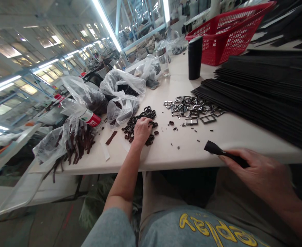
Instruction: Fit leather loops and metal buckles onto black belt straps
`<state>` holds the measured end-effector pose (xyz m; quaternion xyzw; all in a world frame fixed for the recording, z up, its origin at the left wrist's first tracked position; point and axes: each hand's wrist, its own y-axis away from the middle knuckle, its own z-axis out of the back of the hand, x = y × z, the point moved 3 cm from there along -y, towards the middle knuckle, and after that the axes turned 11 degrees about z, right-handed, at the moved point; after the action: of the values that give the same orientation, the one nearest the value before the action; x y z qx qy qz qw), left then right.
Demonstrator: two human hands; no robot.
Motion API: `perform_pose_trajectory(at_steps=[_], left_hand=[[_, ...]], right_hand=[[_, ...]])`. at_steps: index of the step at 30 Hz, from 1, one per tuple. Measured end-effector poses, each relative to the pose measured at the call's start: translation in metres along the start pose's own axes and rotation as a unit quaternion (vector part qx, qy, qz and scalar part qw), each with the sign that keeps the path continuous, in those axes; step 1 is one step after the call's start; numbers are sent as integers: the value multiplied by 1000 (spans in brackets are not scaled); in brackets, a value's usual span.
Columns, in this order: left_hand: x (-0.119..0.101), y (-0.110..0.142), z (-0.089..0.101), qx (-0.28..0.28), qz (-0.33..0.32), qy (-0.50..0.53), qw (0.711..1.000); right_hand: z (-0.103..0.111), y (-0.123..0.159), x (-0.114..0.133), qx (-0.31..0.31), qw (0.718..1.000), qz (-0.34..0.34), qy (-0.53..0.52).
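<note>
My left hand (142,129) reaches into a pile of small dark loops (132,126), its fingers curled down among them. What its fingertips pinch is hidden. Close to the table's front edge, my right hand (259,169) is closed around a black strap (214,148), whose wide flat end points left over the table. Between and beyond the hands lies a heap of dark metal buckles (189,107), with a single loop (171,122) and several tiny metal bits scattered nearer to me.
Stacked black strips (264,92) cover the table's right side. Behind stand a black tumbler (195,58), a red basket (230,34) and a clear bottle (163,61). Plastic bags (122,82), a red-labelled bottle (90,117) and brown strips (76,140) lie at left.
</note>
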<state>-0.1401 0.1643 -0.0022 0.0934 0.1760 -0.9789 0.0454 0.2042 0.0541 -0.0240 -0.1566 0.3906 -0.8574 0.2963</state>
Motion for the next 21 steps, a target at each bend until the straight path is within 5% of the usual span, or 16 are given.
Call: perform_pose_trajectory(at_steps=[21], left_hand=[[-6,-3,-11,66,-16,7,998]], right_hand=[[-3,5,-2,10,1000,-8,-15]])
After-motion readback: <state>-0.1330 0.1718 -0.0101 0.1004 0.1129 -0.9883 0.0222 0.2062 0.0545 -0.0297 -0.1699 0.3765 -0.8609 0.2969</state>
